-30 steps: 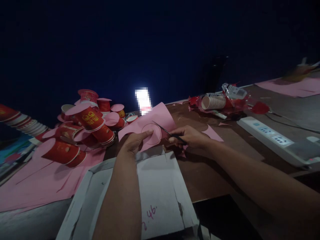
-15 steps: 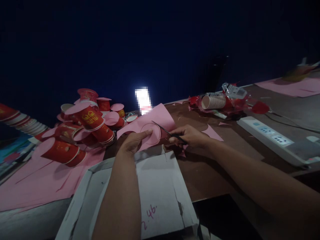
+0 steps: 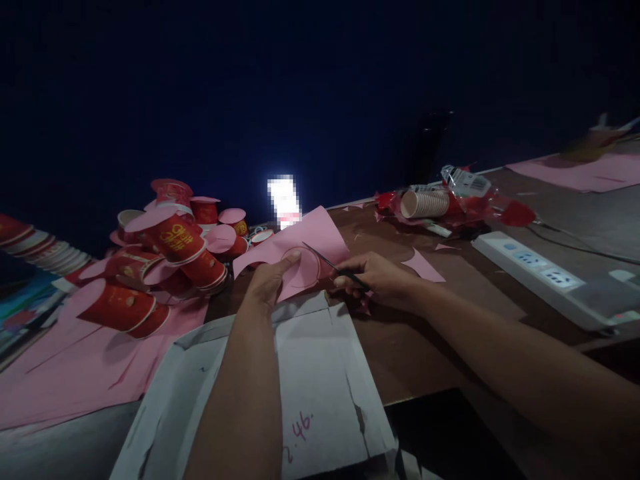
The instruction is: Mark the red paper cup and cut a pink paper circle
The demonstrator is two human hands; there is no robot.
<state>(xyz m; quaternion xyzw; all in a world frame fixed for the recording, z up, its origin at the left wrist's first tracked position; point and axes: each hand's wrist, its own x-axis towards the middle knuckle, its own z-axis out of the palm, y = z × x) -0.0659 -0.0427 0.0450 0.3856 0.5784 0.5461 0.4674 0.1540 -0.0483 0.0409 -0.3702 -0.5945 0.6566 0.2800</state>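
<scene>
My left hand (image 3: pixel 267 280) pinches a pink paper sheet (image 3: pixel 325 235) with a circle drawn on it, thumb on top, and holds it up over the table. My right hand (image 3: pixel 377 275) grips small dark scissors (image 3: pixel 327 262) by the handles. The blades are parted and lie along the circle's right side. Both hands hover just beyond a white cardboard box (image 3: pixel 320 373) with "46" written on it.
A heap of red paper cups (image 3: pixel 170 250) topped with pink discs lies at the left on more pink paper (image 3: pixel 75 360). A sleeve of stacked cups (image 3: pixel 430 203) and a white power strip (image 3: pixel 535 273) sit at the right on the brown table (image 3: pixel 425 333). A bright phone screen (image 3: pixel 284 199) glows behind.
The hands and the pink sheet have shifted slightly; the scissors stay at the circle's edge. The view has drifted a little.
</scene>
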